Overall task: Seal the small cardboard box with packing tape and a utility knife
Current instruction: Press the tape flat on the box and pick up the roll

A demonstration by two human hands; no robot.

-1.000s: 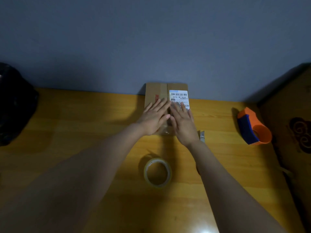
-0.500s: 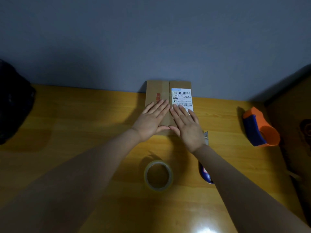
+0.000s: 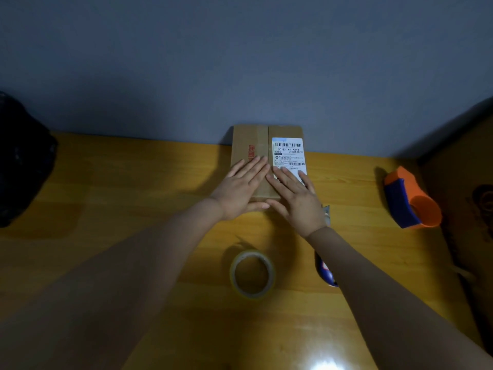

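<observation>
Both palms lie flat with fingers spread: the left hand [image 3: 241,186] and right hand [image 3: 296,198] press the matte cardboard box [image 3: 253,145] at 12 o'clock on the glossy wooden table [image 3: 120,209]. A translucent ring of packing tape [image 3: 252,275] sits at 6 o'clock; a blue-handled utility knife [image 3: 326,271] lies partly hidden under the right forearm.

Both hands slide down toward the near edge of the cardboard box [image 3: 262,145]: left hand [image 3: 240,189], right hand [image 3: 296,200]. More of the white label [image 3: 288,153] and red print now shows above the fingertips.
</observation>
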